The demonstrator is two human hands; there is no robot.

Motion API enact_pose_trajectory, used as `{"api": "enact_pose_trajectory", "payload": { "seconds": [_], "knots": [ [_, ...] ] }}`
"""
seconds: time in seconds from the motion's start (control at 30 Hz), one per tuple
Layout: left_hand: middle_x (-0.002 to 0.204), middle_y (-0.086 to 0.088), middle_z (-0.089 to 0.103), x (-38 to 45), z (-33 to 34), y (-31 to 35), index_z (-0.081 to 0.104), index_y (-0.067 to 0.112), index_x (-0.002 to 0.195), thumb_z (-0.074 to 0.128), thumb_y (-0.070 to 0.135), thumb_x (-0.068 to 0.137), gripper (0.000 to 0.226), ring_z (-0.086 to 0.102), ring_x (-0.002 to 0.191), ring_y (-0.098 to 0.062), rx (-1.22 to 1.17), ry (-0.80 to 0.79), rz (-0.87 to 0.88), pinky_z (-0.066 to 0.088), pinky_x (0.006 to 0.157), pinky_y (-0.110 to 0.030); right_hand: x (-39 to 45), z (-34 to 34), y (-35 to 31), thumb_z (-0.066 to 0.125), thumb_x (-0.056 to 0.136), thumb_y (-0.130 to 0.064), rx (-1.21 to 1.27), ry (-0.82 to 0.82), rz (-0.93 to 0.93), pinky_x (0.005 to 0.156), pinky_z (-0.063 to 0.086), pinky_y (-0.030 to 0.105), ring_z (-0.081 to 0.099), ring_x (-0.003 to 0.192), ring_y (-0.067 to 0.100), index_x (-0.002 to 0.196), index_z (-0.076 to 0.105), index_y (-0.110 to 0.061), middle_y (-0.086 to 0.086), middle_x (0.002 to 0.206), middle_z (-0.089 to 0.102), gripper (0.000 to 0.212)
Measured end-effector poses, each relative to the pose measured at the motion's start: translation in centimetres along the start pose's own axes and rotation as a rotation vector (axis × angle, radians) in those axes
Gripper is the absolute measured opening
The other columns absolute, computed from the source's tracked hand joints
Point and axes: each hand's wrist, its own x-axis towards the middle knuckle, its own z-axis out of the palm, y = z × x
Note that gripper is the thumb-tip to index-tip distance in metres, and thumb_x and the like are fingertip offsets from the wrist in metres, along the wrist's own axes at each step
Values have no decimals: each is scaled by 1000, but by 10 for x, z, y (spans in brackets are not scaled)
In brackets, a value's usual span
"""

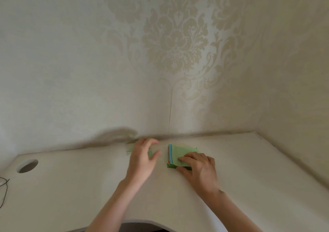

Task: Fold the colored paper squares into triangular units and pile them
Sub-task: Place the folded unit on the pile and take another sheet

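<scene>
Stack of square coloured paper sheets [175,156], light green on top with blue and orange edges showing at its left side, flat on the white desk [249,169] under the right hand [197,167]. Right hand palm down, fingertips on the top sheet, thumb against the stack's near edge. Light green folded paper piece [130,149] beneath the left hand [142,162]. Left hand arched over it, fingers loosely curved and spread; grip on the piece not discernible. Round cable hole [27,165] far left of the left hand.
</scene>
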Motion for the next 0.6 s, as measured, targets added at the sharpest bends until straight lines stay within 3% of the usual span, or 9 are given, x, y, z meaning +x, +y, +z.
{"api": "enact_pose_trajectory", "payload": {
  "seconds": [0.1, 0.2, 0.3, 0.43, 0.6],
  "knots": [
    [105, 11, 57, -9, 10, 17, 66, 23, 106, 77, 23, 77, 31, 52, 102, -3, -63, -254, 96, 42, 88, -16, -4, -2, -1, 77, 77, -34, 12, 29, -9, 82, 41, 40, 64, 89, 17, 92, 76, -32, -10, 95, 70, 15],
    [111, 12, 55, -17, 20, 22, 65, 23, 110, 75, 19, 78, 34, 49, 110, -4, -2, -326, 111, 39, 95, -18, -7, -2, -3, 85, 68, -23, 25, 110, -45, 78, 40, 37, 67, 76, 13, 76, 75, -32, -14, 83, 70, 15],
    [111, 8, 56, -23, 23, 23, 66, 20, 109, 73, 18, 80, 30, 49, 109, -10, 49, -300, 124, 37, 93, -16, -8, 0, -1, 87, 64, -19, 30, 162, -84, 78, 33, 33, 66, 73, 9, 70, 71, -30, -17, 79, 70, 20],
    [104, 5, 60, -27, 18, 29, 72, 16, 94, 75, 15, 79, 16, 52, 103, -15, 105, -207, 205, 33, 89, -10, -12, -4, -2, 87, 63, -21, 26, 229, -82, 80, 33, 35, 65, 76, 10, 69, 72, -31, -17, 81, 70, 19],
    [94, 5, 62, -32, 4, 45, 71, 12, 84, 75, 8, 78, 8, 55, 94, -17, 106, -79, 337, 44, 83, -23, -20, -23, -5, 79, 73, -27, 35, 405, -189, 79, 39, 40, 62, 81, 15, 77, 74, -32, -15, 87, 69, 8]
  ]
}}
